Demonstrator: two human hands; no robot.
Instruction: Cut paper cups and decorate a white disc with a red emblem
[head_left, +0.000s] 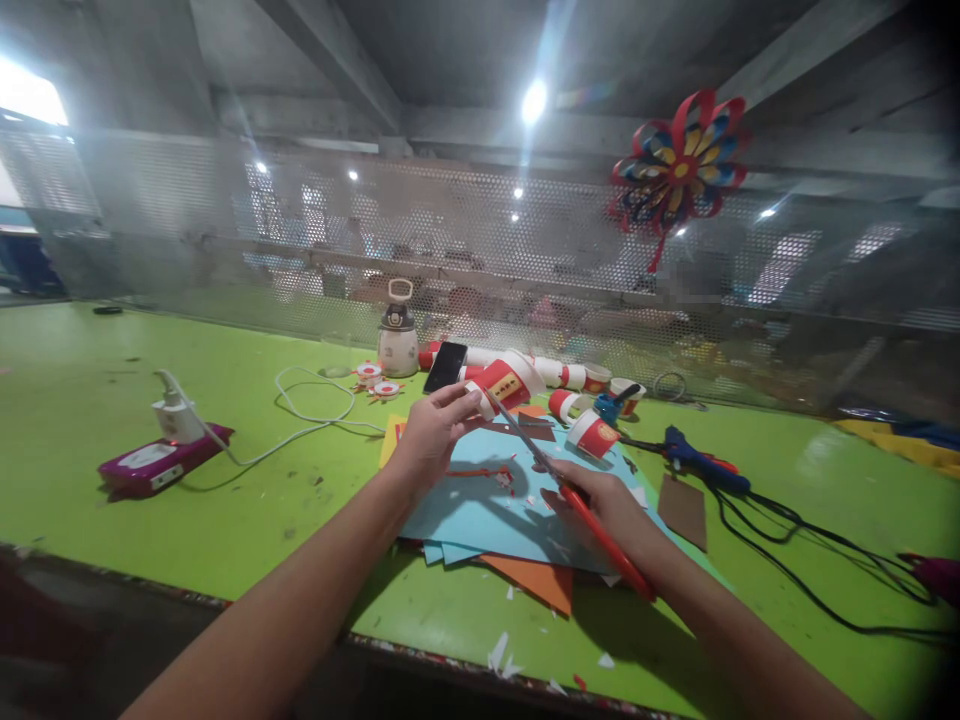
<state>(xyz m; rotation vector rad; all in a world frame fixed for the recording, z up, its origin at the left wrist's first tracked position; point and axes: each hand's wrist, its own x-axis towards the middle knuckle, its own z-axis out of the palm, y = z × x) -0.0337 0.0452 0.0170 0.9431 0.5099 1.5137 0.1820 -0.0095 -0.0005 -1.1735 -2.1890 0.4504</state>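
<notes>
Green table [247, 530]: cup [501, 386] at scissors [529, 441]

Your left hand [437, 432] pinches the cup, tilted above blue paper [480, 520]. Your right hand [604, 503] grips the scissors, blades angled up at its side; whether they bite, can't tell. Likely trouble: a loose pinch could let the cup turn, sending the blades off line or toward your fingers. Glue gun [699, 463] lies right of the paper; a wide elbow might knock it.

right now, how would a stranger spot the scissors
On the green table, find the blue paper. Above it, the right hand holds the scissors; red handles and long blades set them apart from the paper cup in the left hand.
</notes>
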